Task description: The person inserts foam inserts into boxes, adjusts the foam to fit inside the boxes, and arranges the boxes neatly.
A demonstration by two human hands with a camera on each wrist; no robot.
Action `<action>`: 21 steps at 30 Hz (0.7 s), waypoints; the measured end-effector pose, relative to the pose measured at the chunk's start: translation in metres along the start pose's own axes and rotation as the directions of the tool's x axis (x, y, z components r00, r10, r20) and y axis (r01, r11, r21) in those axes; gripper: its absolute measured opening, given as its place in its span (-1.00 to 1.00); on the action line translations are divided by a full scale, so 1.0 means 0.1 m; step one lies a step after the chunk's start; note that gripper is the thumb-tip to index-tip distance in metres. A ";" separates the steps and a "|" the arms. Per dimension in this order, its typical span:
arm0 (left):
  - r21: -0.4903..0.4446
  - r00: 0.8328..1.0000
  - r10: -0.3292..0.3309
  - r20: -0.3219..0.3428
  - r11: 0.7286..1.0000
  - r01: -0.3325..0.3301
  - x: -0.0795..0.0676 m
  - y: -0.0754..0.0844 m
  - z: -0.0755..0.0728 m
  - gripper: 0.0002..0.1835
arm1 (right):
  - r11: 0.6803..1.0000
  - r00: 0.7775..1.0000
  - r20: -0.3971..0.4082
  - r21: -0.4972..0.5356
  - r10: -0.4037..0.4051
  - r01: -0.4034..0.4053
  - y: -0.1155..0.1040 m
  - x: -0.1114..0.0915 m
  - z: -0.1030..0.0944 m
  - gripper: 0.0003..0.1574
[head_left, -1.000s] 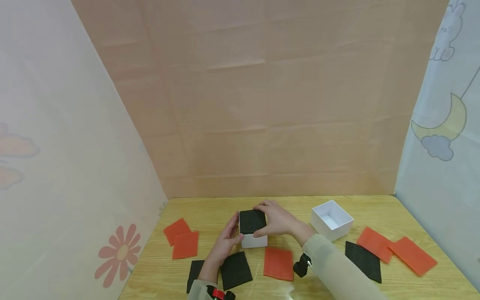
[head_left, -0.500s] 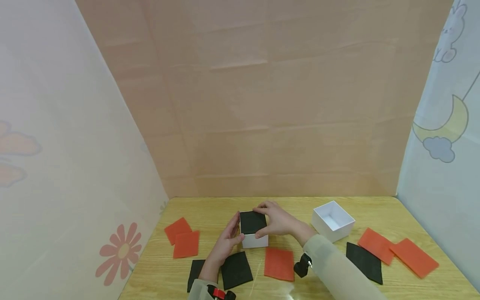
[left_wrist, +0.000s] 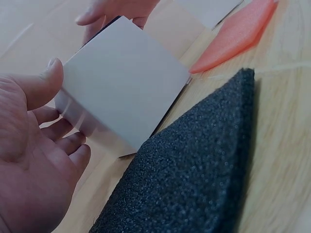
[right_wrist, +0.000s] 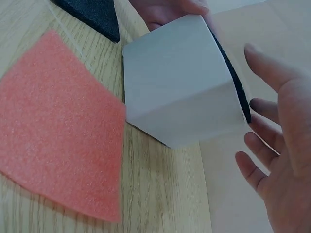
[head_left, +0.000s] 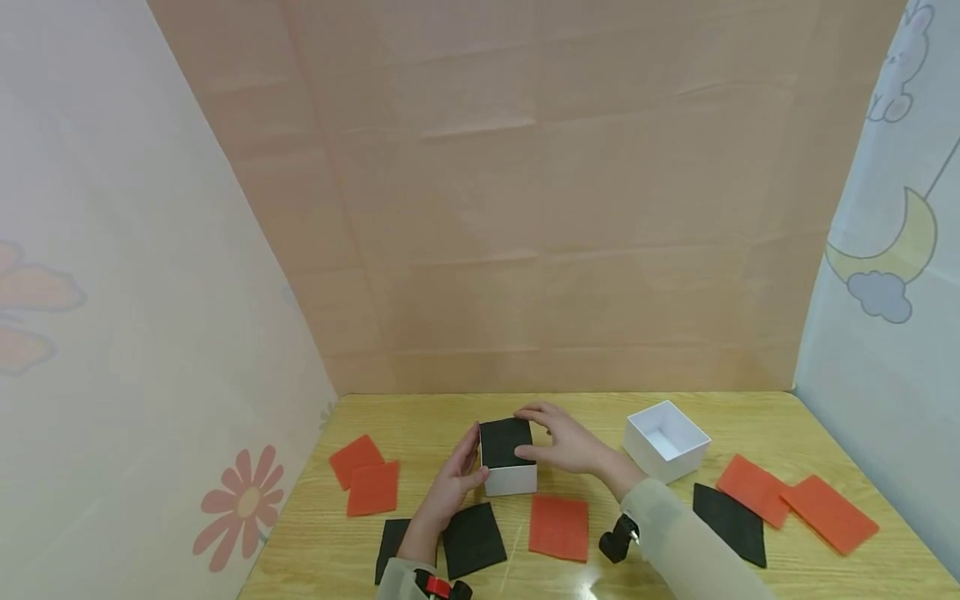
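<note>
A white box (head_left: 512, 481) stands on the table, a square black foam sheet (head_left: 501, 442) lying over its top. In the right wrist view the sheet's edge (right_wrist: 236, 87) stands slightly above the rim. My left hand (head_left: 450, 483) holds the box at its left side, thumb by the front corner and fingers along the side wall. At the right of the box, my right hand (head_left: 566, 442) has its fingers spread, tips close to the foam's right edge. The right wrist view shows that hand (right_wrist: 291, 131) mostly apart from the box wall. The box's inside is hidden.
Another white box (head_left: 666, 442), without a cover, stands to the right. Red foam sheets (head_left: 558, 528) lie in front, at the left and at the right. Several black foam sheets (head_left: 474, 540) lie about too. A brown backdrop (head_left: 525, 250) rises behind the table (head_left: 420, 408).
My right hand has moved slightly right and its fingers have loosened from the box's right side. The foam sheet's right side sits a little higher. My left hand has stayed put.
</note>
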State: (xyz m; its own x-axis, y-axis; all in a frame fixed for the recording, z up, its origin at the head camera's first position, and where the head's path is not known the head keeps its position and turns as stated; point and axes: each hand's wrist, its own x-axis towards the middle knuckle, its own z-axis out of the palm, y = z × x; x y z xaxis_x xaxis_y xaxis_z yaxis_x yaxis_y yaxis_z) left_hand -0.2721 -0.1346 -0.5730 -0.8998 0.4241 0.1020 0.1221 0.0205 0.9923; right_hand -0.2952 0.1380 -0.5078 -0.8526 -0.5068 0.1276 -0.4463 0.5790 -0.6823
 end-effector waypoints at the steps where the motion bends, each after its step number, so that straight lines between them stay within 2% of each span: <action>1: 0.001 1.000 -0.002 -0.001 1.000 0.002 0.00 0.00 0.00 -0.12 | 1.000 1.000 -0.014 0.003 -0.002 0.002 0.01 -0.01 0.00 -0.11; 6: 0.008 1.000 -0.021 -0.015 1.000 0.021 -0.01 0.01 0.00 -0.10 | 1.000 0.999 -0.044 -0.005 -0.002 0.002 0.05 -0.02 0.00 -0.20; 21: -0.003 1.000 -0.021 -0.017 1.000 0.021 -0.01 0.02 0.00 -0.09 | 0.999 0.998 -0.060 -0.050 -0.006 0.003 0.06 -0.01 0.02 -0.20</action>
State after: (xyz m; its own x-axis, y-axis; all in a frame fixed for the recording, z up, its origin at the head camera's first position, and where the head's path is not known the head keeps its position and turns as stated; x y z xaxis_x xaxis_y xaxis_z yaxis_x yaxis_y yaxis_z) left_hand -0.2705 -0.1350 -0.5711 -0.9091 0.4084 0.0821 0.1018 0.0266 0.9944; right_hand -0.2965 0.1402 -0.5134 -0.8647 -0.4709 0.1746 -0.4618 0.6088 -0.6450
